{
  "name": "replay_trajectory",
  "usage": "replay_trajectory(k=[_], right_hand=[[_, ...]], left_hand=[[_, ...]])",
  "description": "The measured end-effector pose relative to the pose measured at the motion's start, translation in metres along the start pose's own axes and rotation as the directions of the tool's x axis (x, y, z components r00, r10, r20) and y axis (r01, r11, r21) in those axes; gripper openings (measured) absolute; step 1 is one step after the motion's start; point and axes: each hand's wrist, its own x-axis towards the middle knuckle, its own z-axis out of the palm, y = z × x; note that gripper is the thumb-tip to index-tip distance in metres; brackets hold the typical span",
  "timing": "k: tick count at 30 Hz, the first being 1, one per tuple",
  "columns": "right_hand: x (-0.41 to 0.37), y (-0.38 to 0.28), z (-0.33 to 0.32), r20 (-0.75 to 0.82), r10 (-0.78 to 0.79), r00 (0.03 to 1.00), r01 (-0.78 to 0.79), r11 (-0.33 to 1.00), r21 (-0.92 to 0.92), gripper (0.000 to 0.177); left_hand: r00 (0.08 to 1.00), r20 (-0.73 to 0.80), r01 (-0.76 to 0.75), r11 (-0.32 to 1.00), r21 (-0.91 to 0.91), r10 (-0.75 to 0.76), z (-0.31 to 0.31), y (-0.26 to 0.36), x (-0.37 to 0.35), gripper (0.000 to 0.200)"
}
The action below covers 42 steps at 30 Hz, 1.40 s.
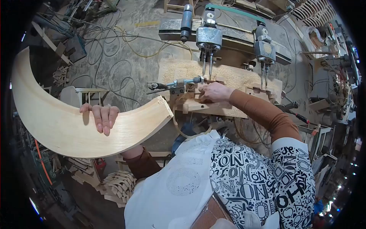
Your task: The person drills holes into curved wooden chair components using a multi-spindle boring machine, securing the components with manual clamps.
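Observation:
A large curved panel of pale wood (pixel 61 126) is in my left hand (pixel 101 116), whose fingers wrap over its inner edge while the wrist passes behind it. The panel's near end (pixel 166 108) shows a small notched or stepped cut. Over a sawdust-strewn wooden bed, my right hand (pixel 217 92) reaches in among wooden jig blocks. Its fingers are curled together, and what they grip, if anything, is hidden. A metal toggle clamp (pixel 185 82) lies just left of that hand. Two drill bits (pixel 207 63) hang from a spindle head (pixel 209 37) just above it.
A second spindle head (pixel 264 51) with two bits stands to the right over the same wooden bed (pixel 171 68). Hoses and cables (pixel 126 76) snake across the floor at left. Stacked wooden parts (pixel 119 184) sit lower left, and a metal frame (pixel 324 141) stands at right.

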Motion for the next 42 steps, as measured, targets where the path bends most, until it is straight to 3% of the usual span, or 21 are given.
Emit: replay_trajectory(k=[2,5,7,8,9,12,13,15,16,20,22,27,28,29,31,33,35,37,40,42], right_hand=[[-0.003,-0.003,-0.008,0.008,-0.021,1.0,0.021,1.0,0.015,0.008],[-0.021,-0.012,-0.017,-0.013,0.08,0.997,-0.078,0.992,0.103,0.008],[-0.045,-0.014,-0.023,-0.278,0.286,0.917,-0.234,0.95,0.206,0.02],[-0.06,-0.016,-0.022,-0.151,0.446,0.882,-0.413,0.887,0.208,0.035],[-0.075,-0.02,-0.018,-0.144,0.445,0.884,-0.412,0.887,0.209,0.035],[-0.104,-0.046,-0.009,-0.112,0.631,0.768,-0.633,0.774,0.021,0.053],[-0.106,-0.046,0.003,-0.113,0.637,0.763,-0.638,0.769,0.025,0.053],[-0.108,-0.04,0.033,-0.209,0.649,0.731,-0.617,0.76,0.204,0.049],[-0.11,-0.038,0.034,-0.29,0.591,0.753,-0.557,0.807,0.196,0.044],[-0.114,-0.028,0.044,-0.25,0.65,0.718,-0.576,0.756,0.312,0.032],[-0.11,-0.025,0.042,-0.219,0.736,0.641,-0.451,0.591,0.669,0.021],[-0.094,-0.048,-0.008,-0.203,0.773,0.601,-0.394,0.508,0.766,0.02],[-0.086,-0.046,-0.007,-0.278,0.729,0.626,-0.281,0.544,0.791,0.02],[-0.079,-0.043,-0.007,-0.356,0.682,0.639,-0.167,0.575,0.801,0.02],[-0.063,-0.036,0.004,-0.314,0.679,0.664,-0.187,0.557,0.809,0.02],[-0.049,-0.02,0.028,-0.265,0.531,0.805,-0.275,0.729,0.627,0.022],[-0.049,-0.026,0.024,-0.227,0.548,0.805,-0.312,0.716,0.624,0.022],[-0.051,-0.03,0.019,-0.209,0.529,0.822,-0.414,0.808,0.419,0.022],[-0.05,-0.028,0.01,-0.103,0.492,0.864,-0.442,0.842,0.31,0.028],[-0.05,-0.03,0.012,-0.146,0.498,0.855,-0.424,0.833,0.355,0.028]], left_hand=[[1.0,-0.015,-0.011,1.0,0.022,0.011,-0.003,0.005,-0.005,0.03],[0.999,-0.037,-0.013,0.999,0.049,0.015,-0.008,0.01,-0.012,0.03],[0.999,-0.049,-0.016,0.999,0.051,0.019,-0.007,0.005,-0.017,0.03],[0.996,-0.079,-0.027,0.996,0.09,0.034,-0.002,0.001,-0.019,0.029],[0.993,-0.108,-0.032,0.991,0.131,0.046,0.001,-0.001,-0.02,0.029],[0.995,-0.097,-0.006,0.995,0.096,0.016,0.0,-0.007,-0.019,0.029],[0.995,-0.096,0.001,0.996,0.092,0.008,-0.002,-0.01,-0.018,0.029],[0.998,-0.07,0.0,1.0,-0.004,0.0,-0.007,-0.015,-0.015,0.029],[0.998,-0.066,0.004,1.0,-0.008,-0.005,-0.009,-0.016,-0.014,0.029],[0.997,-0.041,0.066,0.996,-0.054,-0.068,-0.007,-0.026,-0.009,0.03],[0.997,-0.046,0.062,0.996,-0.06,-0.064,-0.006,-0.029,-0.011,0.031],[0.996,-0.035,0.084,0.996,-0.032,-0.085,-0.008,-0.025,-0.016,0.031],[0.995,-0.034,0.088,0.996,-0.031,-0.089,-0.008,-0.024,-0.015,0.031],[0.996,-0.02,0.088,0.996,-0.026,-0.088,-0.009,-0.024,-0.015,0.031],[0.997,-0.006,0.083,0.996,-0.027,-0.083,-0.009,-0.026,-0.015,0.031],[0.996,-0.028,0.081,0.996,-0.034,-0.082,-0.006,-0.026,-0.013,0.031],[0.996,-0.029,0.082,0.996,-0.043,-0.083,-0.008,-0.023,-0.014,0.031],[0.996,-0.036,0.085,0.995,-0.05,-0.087,-0.012,-0.018,-0.018,0.032],[0.996,-0.03,0.083,0.996,-0.018,-0.084,-0.02,-0.012,-0.023,0.033],[0.994,-0.032,0.104,0.995,-0.015,-0.104,-0.023,-0.009,-0.025,0.033]])
